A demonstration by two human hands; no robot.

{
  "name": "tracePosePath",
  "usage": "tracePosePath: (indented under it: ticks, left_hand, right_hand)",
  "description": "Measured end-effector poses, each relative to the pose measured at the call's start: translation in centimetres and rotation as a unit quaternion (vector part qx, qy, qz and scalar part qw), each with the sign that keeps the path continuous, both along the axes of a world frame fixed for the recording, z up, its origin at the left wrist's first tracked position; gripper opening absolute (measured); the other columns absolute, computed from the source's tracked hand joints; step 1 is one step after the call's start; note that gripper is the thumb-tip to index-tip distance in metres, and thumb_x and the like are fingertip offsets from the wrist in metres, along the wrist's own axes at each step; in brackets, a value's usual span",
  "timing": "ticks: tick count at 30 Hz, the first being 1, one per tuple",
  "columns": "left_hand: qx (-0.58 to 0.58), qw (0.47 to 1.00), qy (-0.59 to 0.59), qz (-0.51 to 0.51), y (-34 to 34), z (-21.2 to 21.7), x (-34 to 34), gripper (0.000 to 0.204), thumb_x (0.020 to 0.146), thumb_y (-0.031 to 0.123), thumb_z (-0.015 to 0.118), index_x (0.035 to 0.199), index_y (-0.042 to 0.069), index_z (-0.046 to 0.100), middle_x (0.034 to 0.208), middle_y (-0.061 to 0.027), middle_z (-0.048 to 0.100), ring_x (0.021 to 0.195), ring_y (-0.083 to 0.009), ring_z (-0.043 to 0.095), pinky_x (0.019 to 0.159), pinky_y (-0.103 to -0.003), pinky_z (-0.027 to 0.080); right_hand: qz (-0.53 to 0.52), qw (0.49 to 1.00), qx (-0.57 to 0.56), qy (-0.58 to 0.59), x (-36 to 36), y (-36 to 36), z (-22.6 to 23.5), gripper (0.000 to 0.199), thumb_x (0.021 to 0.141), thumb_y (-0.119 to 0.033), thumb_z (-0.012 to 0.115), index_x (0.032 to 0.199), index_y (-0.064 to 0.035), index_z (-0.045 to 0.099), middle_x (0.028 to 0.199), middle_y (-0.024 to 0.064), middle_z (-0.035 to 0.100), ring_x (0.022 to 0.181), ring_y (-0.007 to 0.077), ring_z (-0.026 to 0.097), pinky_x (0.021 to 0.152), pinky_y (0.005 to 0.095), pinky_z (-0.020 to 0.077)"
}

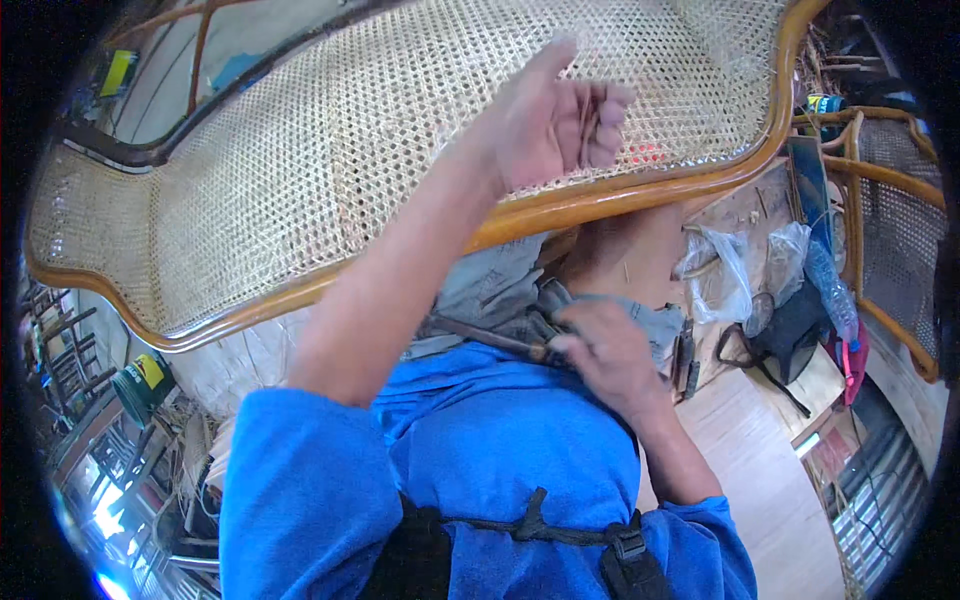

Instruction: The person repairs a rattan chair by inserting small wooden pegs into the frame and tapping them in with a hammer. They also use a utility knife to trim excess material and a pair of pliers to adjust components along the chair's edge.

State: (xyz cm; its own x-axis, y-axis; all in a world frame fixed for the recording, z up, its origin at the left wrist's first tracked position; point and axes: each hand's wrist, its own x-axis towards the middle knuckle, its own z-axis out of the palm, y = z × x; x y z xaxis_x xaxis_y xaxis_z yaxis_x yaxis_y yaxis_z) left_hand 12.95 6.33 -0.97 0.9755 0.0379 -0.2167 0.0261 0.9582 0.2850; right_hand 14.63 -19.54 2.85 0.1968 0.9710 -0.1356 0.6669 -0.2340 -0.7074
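Note:
A large panel of woven cane (400, 130) in a curved, varnished wooden frame (600, 207) lies across my lap. My left hand (565, 125) is raised over the cane near the front rail, slightly blurred. Its thumb sticks out and its fingers curl toward the palm; whatever lies in them is hidden. Low at my lap, my right hand (605, 355) has its fingers closed at the end of a dark, narrow bar-like tool (485, 335). The tool slants across grey cloth (490, 285); its exact kind cannot be made out.
At the right are clear plastic bags (725, 275), a black strapped item (790, 335) and another cane-and-wood frame (900, 210). A green tub with a yellow label (143, 385) stands at the left beside stacked dark furniture frames. Pale boards (760, 480) cover the floor at lower right.

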Motion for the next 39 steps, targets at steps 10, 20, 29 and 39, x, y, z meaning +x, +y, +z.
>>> tracePosePath:
  ticks: [10, 20, 29, 39]
  left_hand:
    - [-0.231, 0.971, -0.029, 0.049, -10.6, 0.8, -2.2, 0.103, 0.081, 0.078, 0.015, 0.127, -0.011, 0.041, 0.126, -0.0277, 0.049, 0.119, -0.0405, 0.047, 0.100, -0.050, 0.039]
    - [-0.187, 0.982, -0.017, 0.003, -12.3, 0.4, -1.9, 0.105, 0.080, 0.079, 0.009, 0.123, -0.008, 0.047, 0.120, -0.0242, 0.056, 0.108, -0.0335, 0.057, 0.094, -0.044, 0.044]
    - [0.112, 0.973, 0.182, -0.089, -12.6, 1.1, -2.5, 0.048, 0.093, 0.048, 0.045, 0.097, 0.002, 0.059, 0.082, -0.0055, 0.061, 0.059, -0.0115, 0.058, 0.047, -0.023, 0.045]
    - [0.077, 0.968, 0.198, -0.136, -11.8, 2.3, -2.8, 0.030, 0.092, 0.041, 0.052, 0.080, 0.013, 0.054, 0.060, 0.0077, 0.041, 0.041, 0.0005, 0.028, 0.034, -0.016, 0.021]
  right_hand:
    - [-0.293, 0.948, 0.125, 0.018, 4.8, 0.1, 3.2, 0.011, 0.083, -0.001, 0.061, 0.094, -0.0030, 0.063, 0.088, 0.0091, 0.062, 0.080, 0.0248, 0.058, 0.075, 0.0347, 0.0466]
    - [-0.213, 0.955, 0.118, -0.168, 4.1, 1.0, 1.9, 0.018, 0.072, -0.005, 0.067, 0.090, -0.0074, 0.066, 0.093, 0.0075, 0.060, 0.091, 0.0265, 0.053, 0.081, 0.0389, 0.0432]
    - [-0.272, 0.954, 0.113, 0.063, 6.3, -0.2, 1.1, 0.010, 0.078, -0.004, 0.066, 0.088, -0.0042, 0.063, 0.090, 0.0083, 0.058, 0.090, 0.0230, 0.055, 0.080, 0.0319, 0.0437]
    - [-0.297, 0.902, 0.088, 0.300, 6.2, 1.0, 0.6, 0.007, 0.084, 0.001, 0.062, 0.090, -0.0007, 0.063, 0.084, 0.0014, 0.061, 0.073, 0.0073, 0.054, 0.066, 0.0217, 0.0451]
